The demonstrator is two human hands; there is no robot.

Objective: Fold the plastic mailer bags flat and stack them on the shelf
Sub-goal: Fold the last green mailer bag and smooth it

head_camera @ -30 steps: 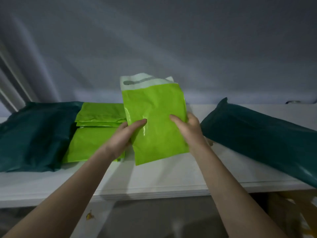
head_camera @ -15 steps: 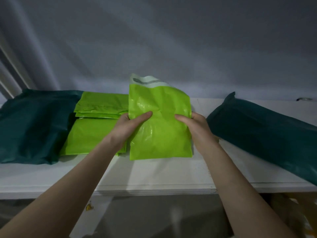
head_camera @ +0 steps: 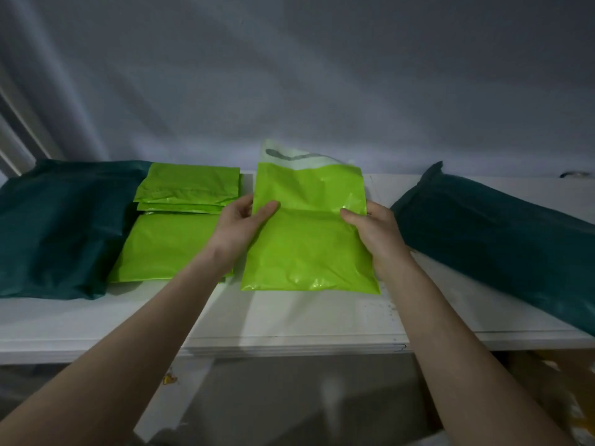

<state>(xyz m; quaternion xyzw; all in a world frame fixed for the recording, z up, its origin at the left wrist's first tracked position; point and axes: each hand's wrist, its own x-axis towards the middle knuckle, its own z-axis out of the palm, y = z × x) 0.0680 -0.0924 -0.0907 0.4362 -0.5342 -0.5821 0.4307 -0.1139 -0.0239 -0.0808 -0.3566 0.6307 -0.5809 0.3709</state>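
A lime-green mailer bag (head_camera: 309, 249) with a white handle strip at its top lies lengthwise on the white shelf (head_camera: 289, 320). A crease runs across its middle. My left hand (head_camera: 240, 225) pinches its left edge at the crease, thumb on top. My right hand (head_camera: 373, 228) pinches the right edge at the same height. To the left sits a stack of folded lime-green mailers (head_camera: 180, 220), touching my left hand's side.
A dark green mailer (head_camera: 61, 226) lies at the far left, partly under the green stack. Another dark green mailer (head_camera: 495, 239) lies at the right, reaching past the shelf's front edge. A grey wall stands behind. Below the shelf the floor shows.
The bag was held up tilted above the shelf; it has come down and now lies on the shelf. Both hands slid outward from its middle to its side edges.
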